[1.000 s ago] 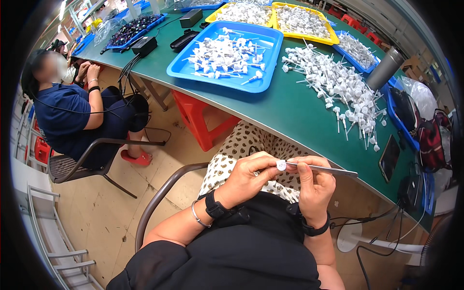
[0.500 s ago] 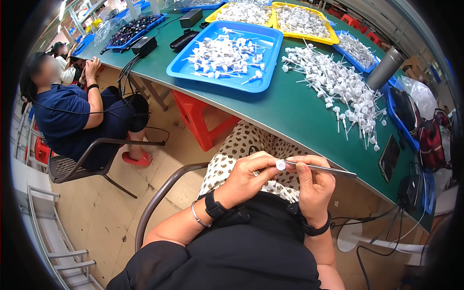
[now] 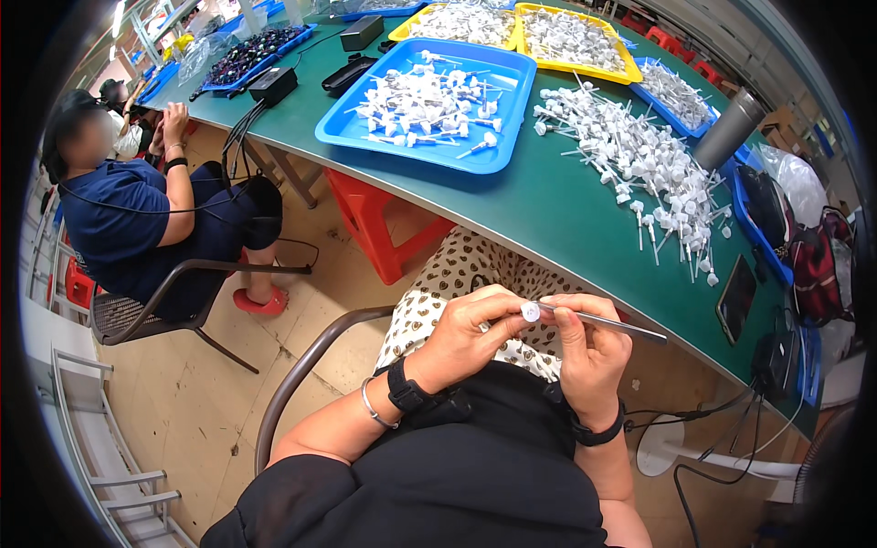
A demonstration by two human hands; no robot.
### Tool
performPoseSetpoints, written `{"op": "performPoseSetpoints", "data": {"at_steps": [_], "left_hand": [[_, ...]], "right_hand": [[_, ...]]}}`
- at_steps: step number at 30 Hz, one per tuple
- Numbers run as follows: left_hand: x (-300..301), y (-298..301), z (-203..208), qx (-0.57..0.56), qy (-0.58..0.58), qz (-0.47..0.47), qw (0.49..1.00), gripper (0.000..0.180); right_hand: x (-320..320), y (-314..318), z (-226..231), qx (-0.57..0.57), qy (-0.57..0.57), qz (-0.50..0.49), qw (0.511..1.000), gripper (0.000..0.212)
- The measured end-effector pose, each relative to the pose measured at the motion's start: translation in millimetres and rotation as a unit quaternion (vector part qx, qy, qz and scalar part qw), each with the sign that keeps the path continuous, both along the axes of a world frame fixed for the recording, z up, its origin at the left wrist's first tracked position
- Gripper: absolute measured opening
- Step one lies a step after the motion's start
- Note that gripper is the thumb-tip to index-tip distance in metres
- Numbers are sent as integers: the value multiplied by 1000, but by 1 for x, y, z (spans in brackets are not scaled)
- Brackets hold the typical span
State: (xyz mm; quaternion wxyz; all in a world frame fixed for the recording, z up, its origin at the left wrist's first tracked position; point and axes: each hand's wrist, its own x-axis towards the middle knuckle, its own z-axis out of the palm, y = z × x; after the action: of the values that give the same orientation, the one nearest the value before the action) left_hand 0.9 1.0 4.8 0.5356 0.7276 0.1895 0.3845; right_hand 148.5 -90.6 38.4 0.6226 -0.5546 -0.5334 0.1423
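Above my lap, my left hand [image 3: 478, 329] pinches a small white plastic part [image 3: 531, 312] between thumb and fingers, its round face turned up. My right hand [image 3: 592, 352] is closed on a slim, flat metal tool [image 3: 630, 329]; its exact kind is hard to make out. The tool's inner end meets the white part, and its other end sticks out to the right beyond my fingers. Similar white parts with thin stems lie in a loose pile [image 3: 649, 164] on the green table and in a blue tray [image 3: 333, 128].
Yellow trays [image 3: 630, 73] of white parts stand at the back. Near the right edge are a grey bottle [image 3: 729, 128] and a phone [image 3: 736, 299]. A red stool [image 3: 370, 215] is under the green table [image 3: 493, 205]. At left, another person [image 3: 137, 201] sits on a chair.
The metal tool has tilted slightly, its outer end shifting a little down and left with my right hand. My left hand keeps its pinch on the white part.
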Motion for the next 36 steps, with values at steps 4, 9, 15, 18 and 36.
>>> {"op": "performPoseSetpoints", "data": {"at_steps": [4,9,15,18,36], "left_hand": [[2,-2,-1,-25,-13,7,1000,16],[1,0,-2,-2,-7,3,1000,14],[3,-2,0,-2,-3,11,1000,15],[3,-1,-2,13,-9,13,1000,14],[3,-4,-1,3,-9,19,1000,16]], "right_hand": [[-2,1,0,5,38,2,999,9],[-2,0,2,-3,51,6,999,9],[0,0,2,-10,26,11,1000,10],[0,0,1,-4,40,3,999,8],[0,0,1,-6,33,4,999,6]]}}
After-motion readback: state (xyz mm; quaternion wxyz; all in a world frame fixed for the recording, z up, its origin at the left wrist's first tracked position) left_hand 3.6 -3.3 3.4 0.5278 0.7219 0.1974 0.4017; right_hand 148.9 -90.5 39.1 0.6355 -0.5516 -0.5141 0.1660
